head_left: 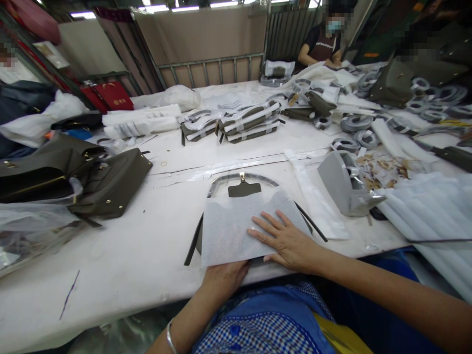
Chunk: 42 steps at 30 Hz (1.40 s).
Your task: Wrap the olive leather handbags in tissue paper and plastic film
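Observation:
A dark olive handbag lies flat at the table's front edge, mostly covered by a white sheet of tissue paper [232, 226]. Above the sheet show its wrapped handle [217, 183] and an olive flap [244, 190] with a gold fitting; dark straps stick out on both sides. My right hand [283, 241] rests flat on the paper with its fingers spread. At the bag's near edge, my left hand [226, 273] reaches under the sheet, so its fingers are hidden.
Olive handbags [110, 182] stand at the left. Several wrapped bags [247, 120] lie further back. On the right are a grey tape dispenser [339, 182], tape-like rolls [365, 137] and white foam sheets [435, 211]. A masked co-worker [320, 44] is at the far side.

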Available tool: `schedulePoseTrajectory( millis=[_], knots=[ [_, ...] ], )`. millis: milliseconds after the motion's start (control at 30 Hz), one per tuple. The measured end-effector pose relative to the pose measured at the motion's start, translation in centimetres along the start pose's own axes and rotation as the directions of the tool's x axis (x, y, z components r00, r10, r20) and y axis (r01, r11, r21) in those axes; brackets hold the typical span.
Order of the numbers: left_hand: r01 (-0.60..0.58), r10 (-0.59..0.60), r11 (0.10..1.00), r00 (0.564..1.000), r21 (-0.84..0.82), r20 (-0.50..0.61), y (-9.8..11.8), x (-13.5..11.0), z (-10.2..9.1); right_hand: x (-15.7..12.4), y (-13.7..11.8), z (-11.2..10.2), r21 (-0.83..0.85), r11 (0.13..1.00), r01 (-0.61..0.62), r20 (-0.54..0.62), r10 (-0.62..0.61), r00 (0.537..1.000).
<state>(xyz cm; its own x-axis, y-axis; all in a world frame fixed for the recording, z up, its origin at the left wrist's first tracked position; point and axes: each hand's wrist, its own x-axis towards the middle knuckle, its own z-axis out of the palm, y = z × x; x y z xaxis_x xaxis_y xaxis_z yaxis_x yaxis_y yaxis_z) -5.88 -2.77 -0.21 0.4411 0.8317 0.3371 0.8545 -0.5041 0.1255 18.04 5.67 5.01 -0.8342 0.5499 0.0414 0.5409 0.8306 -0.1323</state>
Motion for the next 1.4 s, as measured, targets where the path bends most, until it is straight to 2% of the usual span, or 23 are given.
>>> schedulePoseTrajectory(
  millis=[67,167,267,333,400,500,600,700,900,1400],
  knots=[
    [-0.018,0.018,1.0,0.998,-0.004,0.058,0.3,0.1,-1.6,-0.1,0.0,0.1,0.004,1.0,0.005,-0.01,-0.005,1.0],
    [-0.027,0.036,0.997,0.991,-0.068,0.128,1.3,0.5,-5.5,-0.3,0.1,0.3,0.017,1.0,0.006,-0.02,-0.005,1.0],
    [-0.008,0.048,0.955,0.991,-0.297,0.128,2.6,2.1,-9.5,-0.3,0.2,0.6,0.036,0.999,0.003,-0.027,-0.002,1.0],
    [0.013,0.037,0.911,0.993,-0.412,0.113,2.9,3.9,-10.7,-0.4,0.2,0.8,0.047,0.999,0.004,-0.026,-0.003,1.0],
    [0.022,0.014,0.91,0.996,-0.415,0.084,2.4,5.8,-10.0,-0.4,0.2,0.9,0.063,0.998,0.005,-0.023,-0.004,1.0],
    [0.008,0.017,0.957,0.996,-0.291,0.086,0.5,7.2,-6.3,-0.5,0.3,1.0,0.1,0.995,0.002,-0.023,0.0,1.0],
    [0.016,0.008,0.971,0.995,-0.237,0.102,-1.3,6.6,-2.5,-0.6,0.5,0.8,0.174,0.985,-0.015,-0.022,0.02,1.0],
    [0.044,-0.03,0.967,0.998,-0.249,0.059,-1.7,5.4,-0.8,-0.6,0.8,0.6,0.266,0.962,-0.059,-0.037,0.071,0.997],
    [0.08,-0.067,0.956,0.996,-0.283,0.053,-1.3,5.0,-0.9,-0.2,0.5,0.5,0.261,0.959,-0.115,-0.056,0.134,0.989],
    [0.061,-0.053,0.953,0.998,-0.298,0.035,-1.3,5.0,-0.8,-0.1,0.4,0.6,0.127,0.99,-0.054,-0.007,0.056,0.998]
  ],
)
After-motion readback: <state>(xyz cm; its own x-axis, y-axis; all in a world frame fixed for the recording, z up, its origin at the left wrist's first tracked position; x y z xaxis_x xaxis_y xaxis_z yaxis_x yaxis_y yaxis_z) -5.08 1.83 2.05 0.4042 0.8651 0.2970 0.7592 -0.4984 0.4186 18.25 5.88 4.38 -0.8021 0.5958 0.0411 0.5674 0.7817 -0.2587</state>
